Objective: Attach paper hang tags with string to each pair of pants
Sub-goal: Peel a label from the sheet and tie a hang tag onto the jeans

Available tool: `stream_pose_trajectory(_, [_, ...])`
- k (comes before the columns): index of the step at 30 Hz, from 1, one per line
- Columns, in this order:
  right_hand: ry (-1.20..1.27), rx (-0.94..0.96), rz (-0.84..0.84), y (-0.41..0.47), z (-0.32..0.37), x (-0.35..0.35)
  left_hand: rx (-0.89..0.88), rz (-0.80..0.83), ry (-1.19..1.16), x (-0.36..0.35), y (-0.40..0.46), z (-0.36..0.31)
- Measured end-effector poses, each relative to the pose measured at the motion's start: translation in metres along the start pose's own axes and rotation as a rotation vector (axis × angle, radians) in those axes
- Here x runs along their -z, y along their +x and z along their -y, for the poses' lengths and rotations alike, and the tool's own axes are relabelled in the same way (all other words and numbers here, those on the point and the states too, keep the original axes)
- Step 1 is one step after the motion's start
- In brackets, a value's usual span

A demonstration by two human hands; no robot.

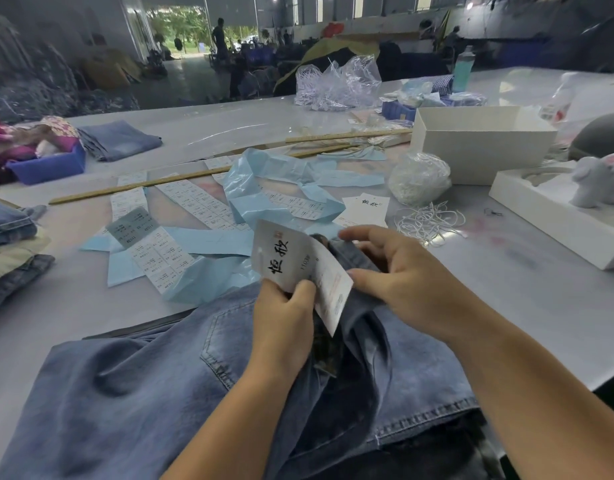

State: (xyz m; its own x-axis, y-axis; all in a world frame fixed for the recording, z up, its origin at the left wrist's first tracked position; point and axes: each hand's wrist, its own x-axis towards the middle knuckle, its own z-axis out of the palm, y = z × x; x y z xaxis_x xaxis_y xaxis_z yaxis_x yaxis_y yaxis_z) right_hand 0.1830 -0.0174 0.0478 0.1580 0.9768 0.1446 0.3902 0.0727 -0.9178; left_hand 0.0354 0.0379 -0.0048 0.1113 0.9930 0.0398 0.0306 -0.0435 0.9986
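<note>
A pair of blue jeans (pixel 125 382) lies spread across the near table edge, waistband bunched up toward my hands. My left hand (pixel 285 317) pinches the lower edge of a white paper hang tag (pixel 281 251) printed with black characters. My right hand (pixel 392 268) grips the raised waistband fabric just right of the tag, thumb near the tag's right corner. Loose white strings (pixel 430 220) lie on the table to the right. A small stack of spare hang tags (pixel 366 209) sits beyond my hands. No string on the held tag can be made out.
Light blue backing paper (pixel 274 188) and sticker sheets (pixel 194 202) litter the middle. A bag of strings (pixel 420 178), white boxes (pixel 478 140) and a plush toy (pixel 596 181) stand right. Folded jeans (pixel 7 244) stack left; a blue bin (pixel 46 164) sits far left.
</note>
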Motion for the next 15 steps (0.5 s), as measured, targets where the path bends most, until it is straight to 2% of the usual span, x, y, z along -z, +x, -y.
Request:
stream_pose_trajectory(2, [-0.085, -0.013, 0.034, 0.005, 0.0, -0.001, -0.054, -0.03, 0.042, -0.001, -0.003, 0.0])
stream_pose_trajectory(4, [-0.23, -0.067, 0.017, 0.008, -0.004, 0.001, -0.101, 0.01, 0.098, -0.005, -0.008, 0.001])
stream_pose_trajectory(6, [-0.368, -0.131, -0.002, 0.007, -0.012, 0.007, -0.131, 0.122, 0.172, -0.012, -0.014, 0.001])
stream_pose_trajectory(8, [-0.45, -0.19, -0.004, 0.0, -0.021, 0.017, -0.195, 0.268, 0.385, -0.021, -0.021, 0.003])
stream_pose_trajectory(11, [-0.475, -0.328, 0.002, -0.012, -0.037, 0.035, -0.229, 0.425, 0.671, -0.037, -0.029, 0.009])
stream_pose_trajectory(15, [-0.323, -0.459, -0.222, -0.026, -0.053, 0.056, -0.305, 0.592, 0.825, -0.045, -0.024, 0.012])
